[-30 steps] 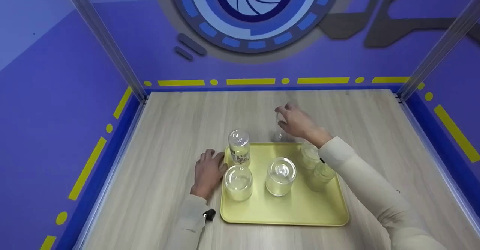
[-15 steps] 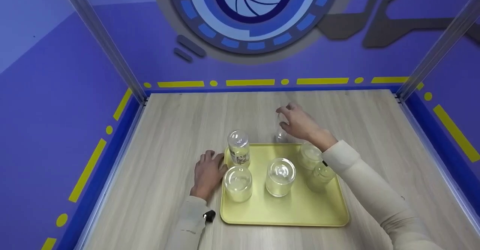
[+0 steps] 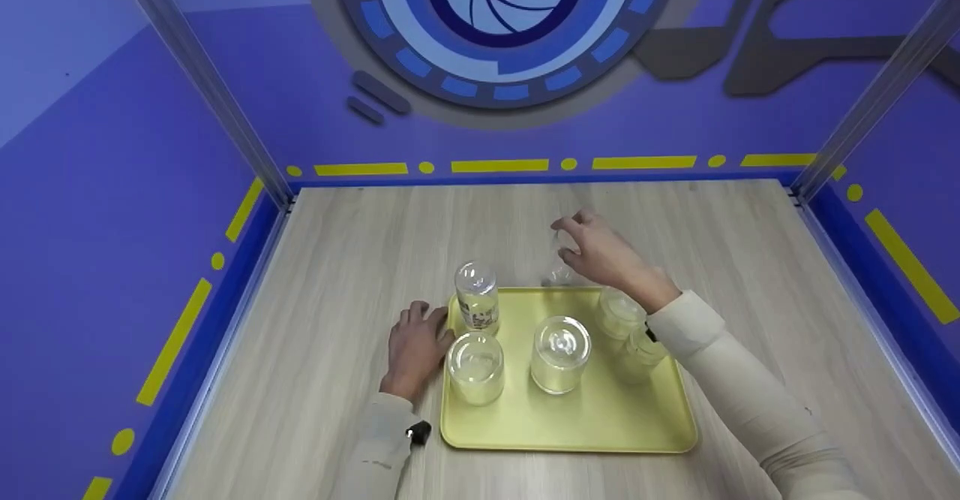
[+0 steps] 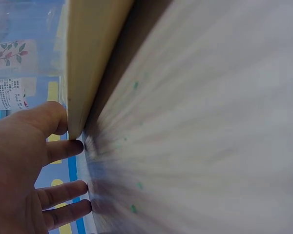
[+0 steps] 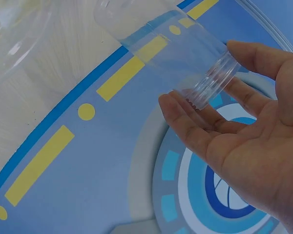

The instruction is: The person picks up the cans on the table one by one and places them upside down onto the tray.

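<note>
My right hand (image 3: 604,254) holds a clear jar (image 5: 185,53) by its threaded neck, thumb on one side and fingers on the other. In the head view this jar (image 3: 559,269) is beyond the far edge of a yellow tray (image 3: 600,429), partly hidden by the hand. Whether its base touches the table cannot be told. My left hand (image 3: 414,346) rests at the tray's left edge with fingers spread loosely. In the left wrist view the thumb (image 4: 56,117) touches the tray's rim (image 4: 90,58).
On the tray stand several clear containers: a labelled one (image 3: 478,301) at far left, one (image 3: 477,368) in front of it, another (image 3: 561,355) at the middle, two (image 3: 621,314) at right, partly behind my right sleeve. Blue-purple walls (image 3: 480,143) enclose the wooden table (image 3: 360,260).
My right hand and the jar stay in nearly the same place, with only slight shifts of hand and forearm. My left hand and the tray have not visibly moved.
</note>
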Motion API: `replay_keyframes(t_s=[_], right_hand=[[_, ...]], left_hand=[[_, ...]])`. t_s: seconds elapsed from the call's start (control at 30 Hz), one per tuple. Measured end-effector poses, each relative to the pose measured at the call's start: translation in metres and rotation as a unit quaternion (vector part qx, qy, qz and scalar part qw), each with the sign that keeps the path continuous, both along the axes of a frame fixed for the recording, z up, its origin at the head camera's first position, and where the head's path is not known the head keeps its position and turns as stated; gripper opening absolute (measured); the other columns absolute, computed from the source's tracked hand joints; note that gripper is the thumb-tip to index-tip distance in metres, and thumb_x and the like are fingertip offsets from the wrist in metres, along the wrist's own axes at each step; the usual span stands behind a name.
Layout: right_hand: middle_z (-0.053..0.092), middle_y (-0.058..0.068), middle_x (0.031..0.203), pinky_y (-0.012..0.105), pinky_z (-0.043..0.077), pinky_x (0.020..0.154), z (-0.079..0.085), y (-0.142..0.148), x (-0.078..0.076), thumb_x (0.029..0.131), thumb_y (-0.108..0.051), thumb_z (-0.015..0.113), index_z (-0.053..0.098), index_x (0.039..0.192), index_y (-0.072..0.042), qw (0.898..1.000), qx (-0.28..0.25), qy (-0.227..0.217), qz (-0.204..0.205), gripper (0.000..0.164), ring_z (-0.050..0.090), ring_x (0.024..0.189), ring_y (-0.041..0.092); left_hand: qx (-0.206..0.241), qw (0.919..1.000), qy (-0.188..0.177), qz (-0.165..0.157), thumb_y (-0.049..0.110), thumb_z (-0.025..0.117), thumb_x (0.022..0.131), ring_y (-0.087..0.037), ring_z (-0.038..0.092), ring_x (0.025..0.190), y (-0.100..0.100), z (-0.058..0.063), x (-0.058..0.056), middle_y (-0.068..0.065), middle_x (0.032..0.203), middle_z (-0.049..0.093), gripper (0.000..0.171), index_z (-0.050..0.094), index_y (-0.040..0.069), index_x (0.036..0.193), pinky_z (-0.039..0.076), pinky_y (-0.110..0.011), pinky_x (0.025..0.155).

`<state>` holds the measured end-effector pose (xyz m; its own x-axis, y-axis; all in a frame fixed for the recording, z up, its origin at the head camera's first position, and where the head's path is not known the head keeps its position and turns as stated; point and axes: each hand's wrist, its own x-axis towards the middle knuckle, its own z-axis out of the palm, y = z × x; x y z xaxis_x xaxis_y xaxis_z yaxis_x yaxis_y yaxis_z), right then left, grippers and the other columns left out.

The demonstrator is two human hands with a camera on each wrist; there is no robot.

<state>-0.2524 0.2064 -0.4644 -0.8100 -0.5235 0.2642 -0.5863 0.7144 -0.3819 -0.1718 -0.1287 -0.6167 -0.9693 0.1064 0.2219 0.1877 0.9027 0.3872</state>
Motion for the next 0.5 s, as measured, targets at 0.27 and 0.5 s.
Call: replay_keyframes(t_s=[0.27,0.5], right_hand=[[0.059,0.029,0.118,0.057,0.055,0.086,0.003,-0.001,0.006,0.096,-0.005,0.075,0.063,0.134,0.003,1.0,-0.007,-0.022,-0.009,0.041,0.063,0.101,0.044],[0.057,0.03,0.125,0.058,0.055,0.087,0.008,0.0,0.011,0.097,-0.007,0.074,0.062,0.137,0.002,0.999,-0.024,-0.04,-0.017,0.043,0.065,0.103,0.045]], left_hand=[[-0.003,1.0,0.006,0.003,0.03,0.074,0.095,-0.04,0.057,0.117,0.0,0.0,0.0,-0.02,0.131,0.058,0.04,0.074,0.013,0.131,0.052,-0.058,0.09],[-0.002,0.9999,0.01,0.002,0.031,0.074,0.095,-0.041,0.057,0.117,0.0,-0.001,0.0,-0.02,0.132,0.058,0.04,0.074,0.013,0.131,0.052,-0.058,0.09]])
